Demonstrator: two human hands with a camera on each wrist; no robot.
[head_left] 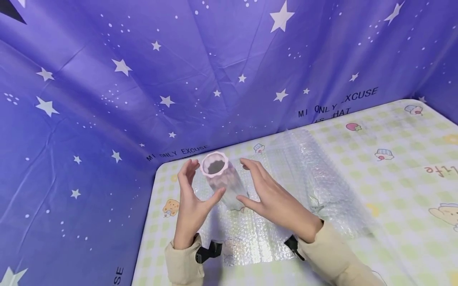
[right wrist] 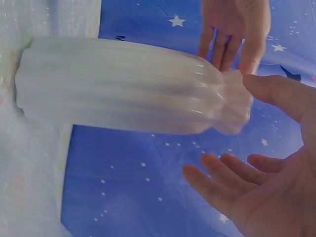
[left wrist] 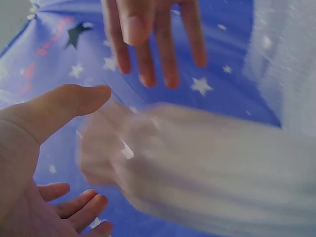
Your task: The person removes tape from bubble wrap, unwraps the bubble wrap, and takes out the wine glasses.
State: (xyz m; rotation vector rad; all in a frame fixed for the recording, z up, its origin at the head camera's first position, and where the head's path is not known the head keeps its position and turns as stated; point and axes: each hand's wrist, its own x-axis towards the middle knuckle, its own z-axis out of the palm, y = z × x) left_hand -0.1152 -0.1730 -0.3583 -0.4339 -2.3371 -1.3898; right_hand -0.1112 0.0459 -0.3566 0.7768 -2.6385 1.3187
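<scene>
A tall ribbed vase, pink at its scalloped rim and fading to white below, stands upright on a sheet of bubble wrap. My left hand is at its left side, fingers spread and bent loosely, thumb pointing toward the vase. On the other side my right hand faces it, fingers apart and thumb low. In the right wrist view the vase lies across the picture, with the right hand around its neck end and a gap between fingers and vase. Blurred, the vase also fills the left wrist view.
Bubble wrap extends to the right over a green-checked tablecloth printed with cupcakes and fruit. A purple star-patterned curtain hangs right behind the table and along its left side. Black straps with small cameras sit at both wrists.
</scene>
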